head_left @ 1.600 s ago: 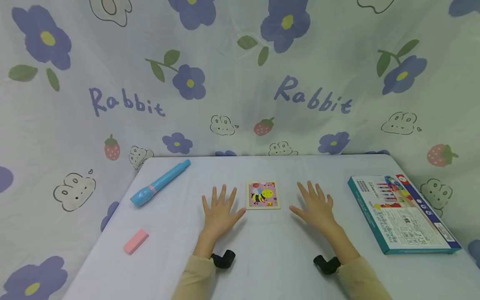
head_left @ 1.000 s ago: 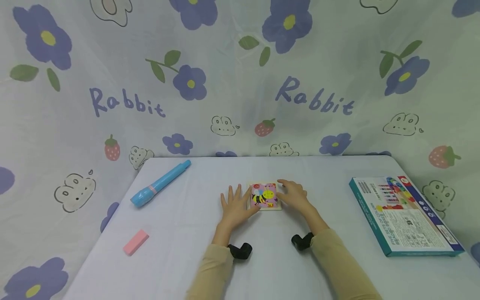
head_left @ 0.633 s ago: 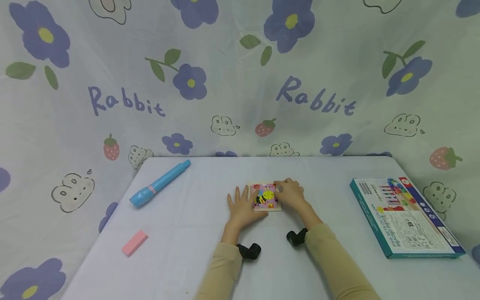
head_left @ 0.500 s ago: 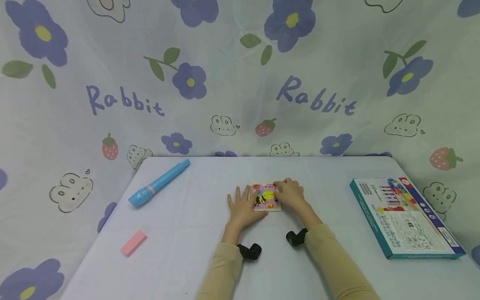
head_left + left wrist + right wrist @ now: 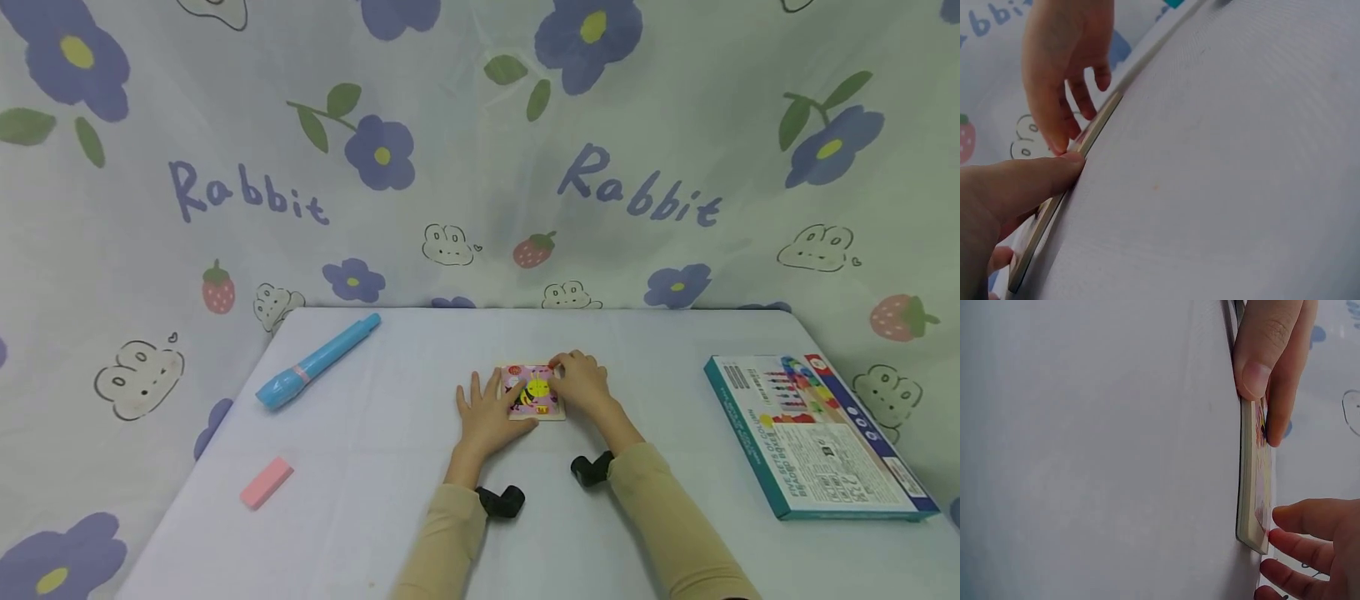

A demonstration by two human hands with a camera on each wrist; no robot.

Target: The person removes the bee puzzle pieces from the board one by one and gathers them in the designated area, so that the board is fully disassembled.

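Observation:
A small square wooden jigsaw puzzle [image 5: 542,398] with a yellow bee picture lies mid-table. My left hand [image 5: 483,423] rests over its left side with fingers spread, the index finger on the picture. In the left wrist view, the left thumb [image 5: 1054,172] lies along the front edge of the puzzle [image 5: 1102,119]. At the upper right corner, my right hand [image 5: 585,385] has bent fingers, with thumb and index tips pinching at the edge. The right wrist view shows the right hand's thumb [image 5: 1300,515] and index tip close together at the puzzle's corner [image 5: 1250,531].
A blue flashlight-shaped object [image 5: 318,361] lies at the back left, and a pink block [image 5: 267,483] sits nearer on that side. On the right is a flat teal-edged box [image 5: 817,437]. A patterned curtain [image 5: 450,150] hangs behind the white table [image 5: 337,533].
Both hands have come inward from beside the puzzle onto its left and right sides. Over the last half second they have held nearly still there, while the head view has shifted slightly.

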